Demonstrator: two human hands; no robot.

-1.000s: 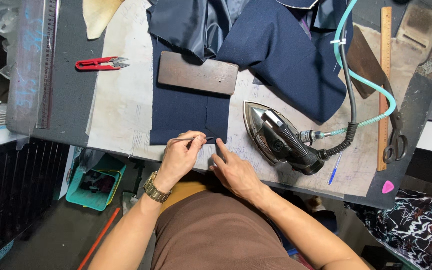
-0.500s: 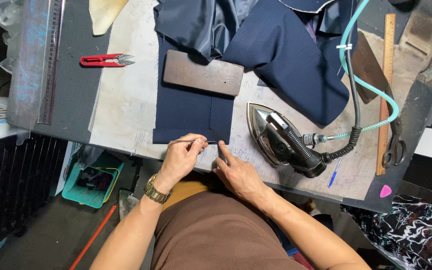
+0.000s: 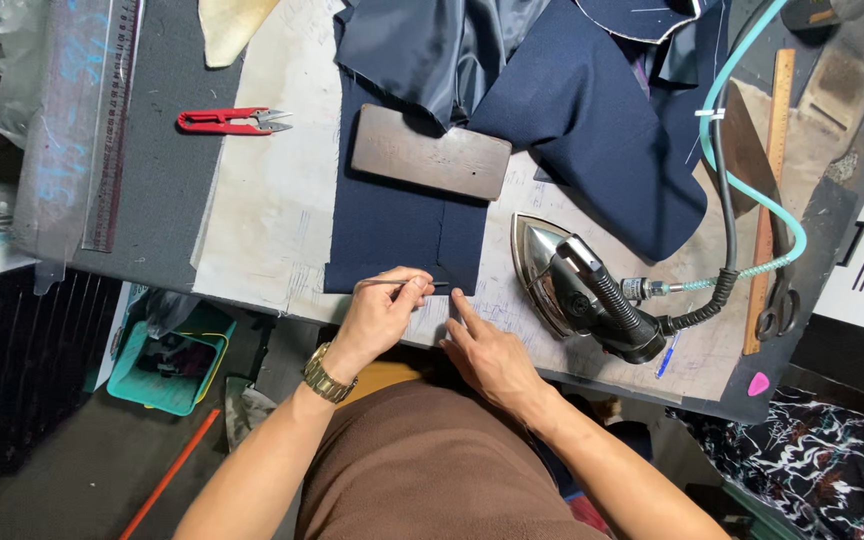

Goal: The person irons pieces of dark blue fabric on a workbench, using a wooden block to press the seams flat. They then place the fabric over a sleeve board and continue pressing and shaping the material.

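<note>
My left hand point(image 3: 384, 312), with a gold watch on its wrist, pinches a thin metal pointed tool point(image 3: 382, 282) and holds its tip at the near edge of a flat piece of navy cloth point(image 3: 392, 235). Just to the right, my right hand point(image 3: 489, 352) rests on the table with its forefinger stretched out, touching the cloth's near right corner. A dark wooden block point(image 3: 430, 152) lies across the far part of that cloth.
A steam iron point(image 3: 577, 290) with a black handle and teal hose stands right of the hands. More navy garment point(image 3: 592, 110) is heaped at the back. Red thread snips point(image 3: 230, 121) lie back left, rulers point(image 3: 107, 120) at the left, a wooden ruler point(image 3: 770, 190) and scissors point(image 3: 777, 300) at the right.
The view has drifted, so everything sits a little further right in the picture. Both hands stay at the cloth's near edge; the forefinger has shifted slightly along the corner.
</note>
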